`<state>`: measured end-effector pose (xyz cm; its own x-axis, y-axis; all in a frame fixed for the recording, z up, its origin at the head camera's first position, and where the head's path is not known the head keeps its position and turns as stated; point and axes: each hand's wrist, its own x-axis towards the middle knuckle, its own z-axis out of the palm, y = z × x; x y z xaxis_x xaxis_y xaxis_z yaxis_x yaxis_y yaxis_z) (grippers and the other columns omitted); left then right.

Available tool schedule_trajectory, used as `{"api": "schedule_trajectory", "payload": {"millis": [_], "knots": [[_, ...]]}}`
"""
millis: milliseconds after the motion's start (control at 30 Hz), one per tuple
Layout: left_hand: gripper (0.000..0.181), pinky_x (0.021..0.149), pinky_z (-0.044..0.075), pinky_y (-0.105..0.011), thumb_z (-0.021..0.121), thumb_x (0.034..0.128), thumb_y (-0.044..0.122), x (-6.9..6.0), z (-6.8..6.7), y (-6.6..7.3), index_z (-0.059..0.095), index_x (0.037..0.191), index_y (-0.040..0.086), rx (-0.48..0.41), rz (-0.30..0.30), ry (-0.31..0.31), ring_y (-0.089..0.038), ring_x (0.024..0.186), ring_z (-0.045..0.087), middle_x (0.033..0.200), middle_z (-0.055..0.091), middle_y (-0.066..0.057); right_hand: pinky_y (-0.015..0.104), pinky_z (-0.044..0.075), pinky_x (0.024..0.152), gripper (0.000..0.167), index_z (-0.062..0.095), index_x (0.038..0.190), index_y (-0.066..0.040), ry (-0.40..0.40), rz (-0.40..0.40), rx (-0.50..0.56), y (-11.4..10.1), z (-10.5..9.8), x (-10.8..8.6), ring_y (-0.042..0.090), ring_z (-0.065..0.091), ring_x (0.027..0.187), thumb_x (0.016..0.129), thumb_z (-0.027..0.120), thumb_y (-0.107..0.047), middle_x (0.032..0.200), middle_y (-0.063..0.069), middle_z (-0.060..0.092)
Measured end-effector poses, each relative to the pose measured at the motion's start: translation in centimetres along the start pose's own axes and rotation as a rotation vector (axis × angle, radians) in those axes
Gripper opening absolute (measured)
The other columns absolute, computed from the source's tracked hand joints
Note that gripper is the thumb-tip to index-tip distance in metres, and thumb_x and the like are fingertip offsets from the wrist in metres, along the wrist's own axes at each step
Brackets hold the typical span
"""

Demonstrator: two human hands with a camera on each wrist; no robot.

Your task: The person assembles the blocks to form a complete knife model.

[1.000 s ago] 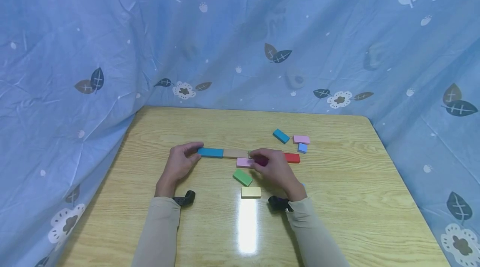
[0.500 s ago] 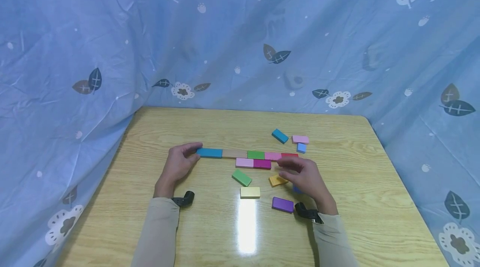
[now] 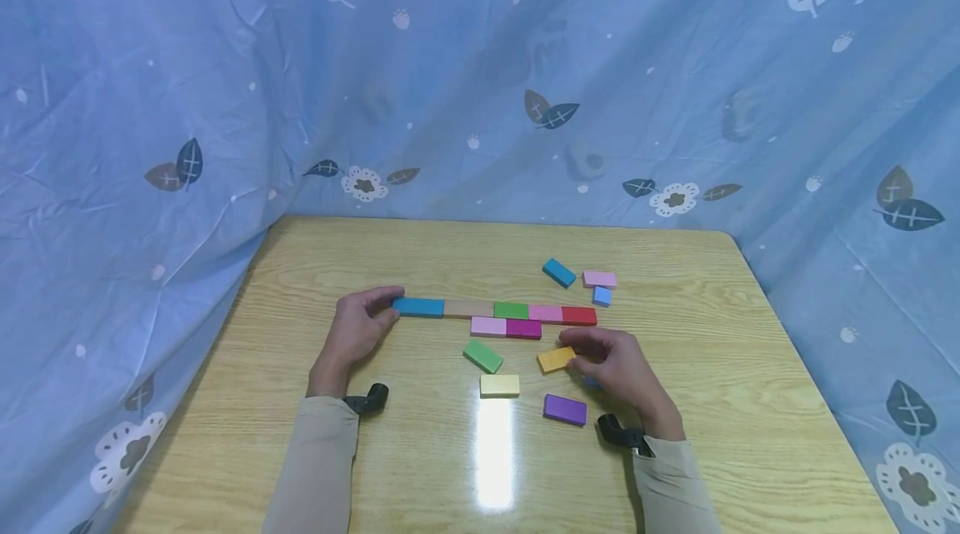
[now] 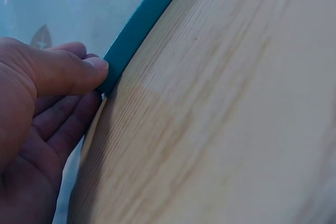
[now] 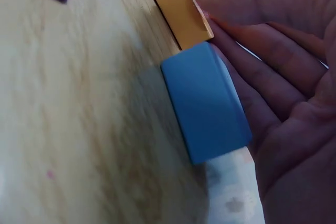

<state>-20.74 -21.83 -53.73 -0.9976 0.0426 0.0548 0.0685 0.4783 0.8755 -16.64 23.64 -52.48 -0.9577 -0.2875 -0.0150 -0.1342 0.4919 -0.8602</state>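
Note:
A row of flat wooden blocks lies across the table in the head view. At its left end my left hand (image 3: pixel 360 326) pinches the blue block (image 3: pixel 418 307) between thumb and fingers; the left wrist view shows the thumb (image 4: pixel 97 69) on that block's end. Tan (image 3: pixel 468 309), green (image 3: pixel 512 311), pink (image 3: pixel 545 314) and red (image 3: pixel 579 316) blocks continue the row. My right hand (image 3: pixel 618 363) is at the orange block (image 3: pixel 553 360), thumb by its right end, fingers loosely bent just beyond it. A light-blue block (image 5: pixel 207 103) lies beneath that hand, mostly hidden in the head view.
Light-pink (image 3: pixel 488 326) and magenta (image 3: pixel 523 329) blocks lie along the row's near side. Nearer are light-green (image 3: pixel 483 356), yellow (image 3: pixel 499 386) and purple (image 3: pixel 565 409) blocks. Behind lie a dark-blue block (image 3: pixel 559 272), a pink block (image 3: pixel 599 279) and a small blue block (image 3: pixel 602 296). A curtain (image 3: pixel 450 84) hangs behind the table.
My right hand has left the magenta block, now beside the light-pink one, and moved right and nearer to the orange block. My left hand stays at the blue block.

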Motion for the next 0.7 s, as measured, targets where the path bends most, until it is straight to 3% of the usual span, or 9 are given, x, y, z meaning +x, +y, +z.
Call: {"api": "schedule_trajectory", "payload": {"millis": [300, 533, 700], "knots": [[0.039, 0.126, 0.048, -0.053, 0.075, 0.1019, 0.003, 0.0, 0.0, 0.0, 0.074, 0.141, 0.009, -0.001, -0.009, -0.002, -0.034, 0.144, 0.063, 0.146, 0.073, -0.012, 0.018, 0.06, 0.1, 0.039, 0.08, 0.129, -0.016, 0.018, -0.002, -0.046, 0.0, 0.1, -0.3, 0.023, 0.076, 0.119, 0.094, 0.083, 0.0, 0.129, 0.001, 0.08], [0.04, 0.124, 0.049, -0.053, 0.075, 0.101, 0.001, 0.1, -0.1, -0.2, 0.074, 0.14, 0.009, -0.005, 0.0, 0.005, -0.034, 0.142, 0.065, 0.144, 0.073, -0.012, 0.026, 0.064, 0.101, 0.038, 0.08, 0.129, -0.011, 0.079, -0.06, 0.013, -1.0, 1.0, -0.3, 0.028, 0.078, 0.119, 0.093, 0.084, 0.001, 0.127, 0.008, 0.081], [0.041, 0.123, 0.05, -0.054, 0.074, 0.1014, 0.001, 0.1, 0.0, -0.2, 0.074, 0.141, 0.009, -0.01, 0.008, 0.007, -0.035, 0.141, 0.065, 0.144, 0.073, -0.012, 0.034, 0.066, 0.101, 0.036, 0.081, 0.126, -0.014, 0.09, -0.111, -0.003, -2.2, 2.4, 0.2, 0.026, 0.079, 0.116, 0.093, 0.086, -0.002, 0.125, 0.004, 0.081]]}}
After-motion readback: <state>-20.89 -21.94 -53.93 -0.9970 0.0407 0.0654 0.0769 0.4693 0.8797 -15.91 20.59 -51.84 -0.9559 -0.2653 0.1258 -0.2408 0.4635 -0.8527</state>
